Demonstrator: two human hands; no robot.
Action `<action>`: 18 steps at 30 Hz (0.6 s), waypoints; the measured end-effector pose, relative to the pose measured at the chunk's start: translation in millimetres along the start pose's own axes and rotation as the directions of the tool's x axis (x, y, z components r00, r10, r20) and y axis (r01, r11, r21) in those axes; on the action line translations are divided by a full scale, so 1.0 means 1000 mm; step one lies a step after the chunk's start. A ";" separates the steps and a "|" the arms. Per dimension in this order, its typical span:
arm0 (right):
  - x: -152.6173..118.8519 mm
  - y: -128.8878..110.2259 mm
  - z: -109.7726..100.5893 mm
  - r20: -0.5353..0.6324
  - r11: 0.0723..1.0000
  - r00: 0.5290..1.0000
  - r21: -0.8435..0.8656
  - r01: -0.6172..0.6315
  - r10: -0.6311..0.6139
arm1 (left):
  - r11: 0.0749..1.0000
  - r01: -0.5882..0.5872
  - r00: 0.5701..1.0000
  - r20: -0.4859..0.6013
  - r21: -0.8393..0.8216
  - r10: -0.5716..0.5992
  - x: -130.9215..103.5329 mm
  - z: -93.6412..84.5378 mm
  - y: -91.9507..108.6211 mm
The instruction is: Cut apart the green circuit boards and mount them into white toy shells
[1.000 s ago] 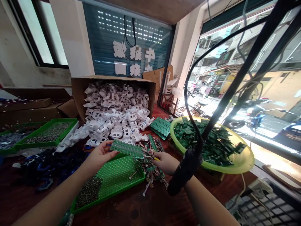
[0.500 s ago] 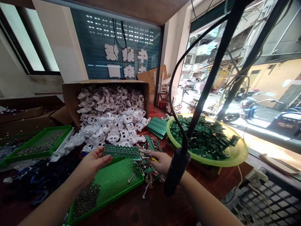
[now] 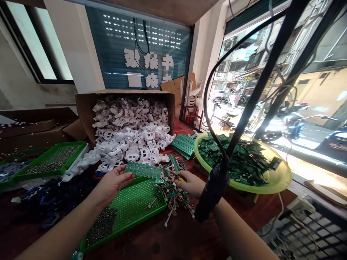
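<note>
My left hand (image 3: pixel 115 183) pinches the left end of a long green circuit board strip (image 3: pixel 143 170), which is held above the green perforated tray (image 3: pixel 135 202). Just right of the strip, my right hand (image 3: pixel 191 183) is closed on a yellow-handled tool (image 3: pixel 181 179), its thin tip pointing left toward the strip's right end. Below the tool lies a pile of small boards with wires and white connectors (image 3: pixel 173 196). Small metal parts (image 3: pixel 101 225) fill the near left part of the tray.
A cardboard box (image 3: pixel 173 112) on its side spills white plastic shells (image 3: pixel 132 144). Green board panels (image 3: pixel 183 145) lie beside a yellow basin (image 3: pixel 280 182) of green boards. A black lamp arm (image 3: pixel 213 193) hangs by my right forearm. Dark blue parts (image 3: pixel 62 198) lie left.
The view has shifted slightly, moving the surroundings rightward. The strip's face has tilted and looks brighter. Both hands keep their hold, and the tool tip sits slightly away from the strip's end.
</note>
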State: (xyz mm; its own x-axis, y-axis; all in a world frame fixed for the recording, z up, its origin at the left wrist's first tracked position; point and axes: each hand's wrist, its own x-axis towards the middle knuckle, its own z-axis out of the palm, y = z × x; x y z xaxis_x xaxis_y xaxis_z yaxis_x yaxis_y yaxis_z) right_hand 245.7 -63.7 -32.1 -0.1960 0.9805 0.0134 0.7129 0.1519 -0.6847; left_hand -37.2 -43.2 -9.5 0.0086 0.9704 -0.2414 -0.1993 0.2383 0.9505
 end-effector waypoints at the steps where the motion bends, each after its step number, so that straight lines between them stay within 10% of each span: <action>1: 0.000 -0.002 -0.001 0.028 1.000 1.000 0.009 0.009 -0.009 | 1.000 -0.016 1.000 -0.004 0.013 0.016 0.001 0.001 0.000; 18: 0.004 0.006 -0.002 0.133 0.998 0.991 0.066 -0.002 -0.007 | 0.977 -0.079 0.995 0.074 0.197 0.066 0.007 0.008 0.002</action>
State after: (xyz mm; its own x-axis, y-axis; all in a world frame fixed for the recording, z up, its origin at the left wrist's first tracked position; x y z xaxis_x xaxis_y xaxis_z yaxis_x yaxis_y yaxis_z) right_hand 250.8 -58.3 -34.7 -0.2891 0.9540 -0.0791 0.6670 0.1415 -0.7314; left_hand -30.0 -35.6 -7.8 0.0683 0.9842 -0.1634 -0.0026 0.1640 0.9865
